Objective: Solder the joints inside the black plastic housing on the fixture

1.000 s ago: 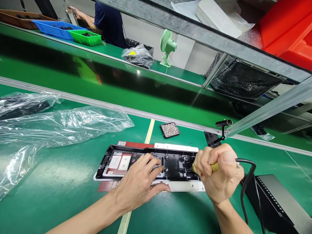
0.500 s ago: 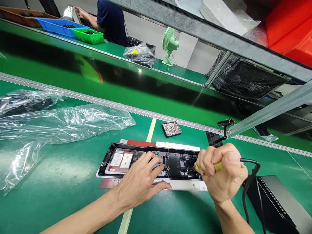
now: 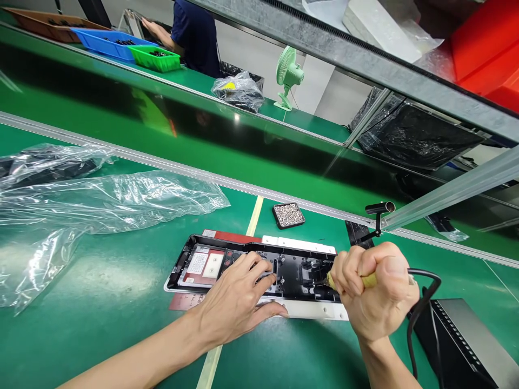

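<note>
A long black plastic housing (image 3: 294,275) lies in a white fixture (image 3: 312,309) on the green bench. My left hand (image 3: 239,300) rests across the middle of the housing, fingers spread and bent over its inside, thumb on the fixture's near edge. My right hand (image 3: 375,292) is wrapped round a yellow-handled corded tool (image 3: 370,280); its tip points into the right end of the housing, and the exact contact point is too small to tell. Beyond the housing sits a small black tray (image 3: 288,215) of tiny metal pieces.
Clear plastic bags (image 3: 121,202) lie at the left. A black and grey panel (image 3: 466,340) is at the right, near the tool's black cable (image 3: 413,324). A metal post (image 3: 450,186) rises at the right. Across the divider, a person (image 3: 197,38) works behind bins.
The whole view has shifted slightly, moving the bench items a little to the right. Both hands keep nearly the same places on the housing and tool.
</note>
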{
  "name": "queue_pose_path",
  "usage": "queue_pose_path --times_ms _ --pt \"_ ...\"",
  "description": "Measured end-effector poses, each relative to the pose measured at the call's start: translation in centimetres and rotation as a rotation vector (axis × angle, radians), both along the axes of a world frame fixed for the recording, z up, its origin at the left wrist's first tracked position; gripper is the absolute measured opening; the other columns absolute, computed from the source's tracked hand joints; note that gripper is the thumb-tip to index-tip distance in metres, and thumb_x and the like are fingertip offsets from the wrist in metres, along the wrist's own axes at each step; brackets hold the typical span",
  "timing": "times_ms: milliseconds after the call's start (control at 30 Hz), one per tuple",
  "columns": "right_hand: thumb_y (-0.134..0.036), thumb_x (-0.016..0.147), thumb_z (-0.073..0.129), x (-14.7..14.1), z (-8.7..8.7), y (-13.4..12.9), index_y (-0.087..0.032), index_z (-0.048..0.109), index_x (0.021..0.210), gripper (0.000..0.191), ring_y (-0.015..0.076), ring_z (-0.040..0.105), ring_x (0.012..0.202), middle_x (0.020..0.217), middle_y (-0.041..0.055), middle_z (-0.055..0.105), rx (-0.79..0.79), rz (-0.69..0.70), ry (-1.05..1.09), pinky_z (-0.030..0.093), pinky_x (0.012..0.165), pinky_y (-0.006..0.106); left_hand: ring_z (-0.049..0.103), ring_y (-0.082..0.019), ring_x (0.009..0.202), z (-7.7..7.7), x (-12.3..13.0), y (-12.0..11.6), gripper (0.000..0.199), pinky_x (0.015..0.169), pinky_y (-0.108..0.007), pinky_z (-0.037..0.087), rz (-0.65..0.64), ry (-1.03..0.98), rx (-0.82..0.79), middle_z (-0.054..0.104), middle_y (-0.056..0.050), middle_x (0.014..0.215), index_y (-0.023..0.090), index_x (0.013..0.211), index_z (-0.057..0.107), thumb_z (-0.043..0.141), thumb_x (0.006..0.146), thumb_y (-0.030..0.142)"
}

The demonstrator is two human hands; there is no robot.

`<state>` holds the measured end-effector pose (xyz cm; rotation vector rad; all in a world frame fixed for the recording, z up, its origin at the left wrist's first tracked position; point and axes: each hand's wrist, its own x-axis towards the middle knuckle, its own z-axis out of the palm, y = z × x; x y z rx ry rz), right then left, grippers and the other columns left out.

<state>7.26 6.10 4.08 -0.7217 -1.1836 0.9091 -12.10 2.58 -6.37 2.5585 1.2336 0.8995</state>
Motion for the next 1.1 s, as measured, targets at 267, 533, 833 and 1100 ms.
queue_pose_path --times_ms 267,533,833,1100 --pt "-0.037 0.098 0.056 -0.13 0.16 -0.11 -0.020 0.049 0.066 0.038 0.0080 0.030 0.037 0.044 -0.0065 0.034 -0.018 -0.011 -0.002 0.030 0.035 0.018 0.052 -0.029 0.098 0.12 0.09 -0.02 0.049 0.078 -0.048 0.053 0.003 0.006 0.006 0.062 -0.013 0.109 0.009 0.114 0.067 0.066 0.096 0.055" --pt "-0.039 0.098 0.058 -0.05 0.15 -0.12 -0.020 0.049 0.065 0.039 0.0079 0.030 0.037 0.044 -0.0065 0.034 -0.023 -0.013 -0.005 0.030 0.034 0.019 0.052 -0.029 0.098 0.33 0.07 -0.03 0.048 0.078 -0.048 0.052 0.000 0.002 0.003 0.062 -0.013 0.108 0.010 0.114 0.067 0.067 0.096 0.054" --pt "-0.039 0.097 0.059 -0.13 0.11 -0.03 -0.020 0.049 0.064 0.039 0.0079 0.030 0.037 0.043 -0.0061 0.035 -0.026 -0.016 0.010 0.030 0.034 0.019 0.052 -0.029 0.097 0.22 0.06 -0.02 0.051 0.076 -0.047 0.052 -0.008 0.002 0.013 0.062 -0.013 0.108 0.008 0.115 0.066 0.066 0.096 0.055" --pt "-0.033 0.095 0.059 -0.15 0.10 -0.03 -0.020 0.050 0.065 0.035 0.0078 0.030 0.037 0.043 -0.0063 0.035 -0.024 -0.008 0.033 0.030 0.035 0.018 0.052 -0.029 0.097 0.24 0.02 -0.05 0.050 0.077 -0.047 0.052 0.001 0.013 0.015 0.061 -0.013 0.107 0.009 0.116 0.066 0.065 0.096 0.055"
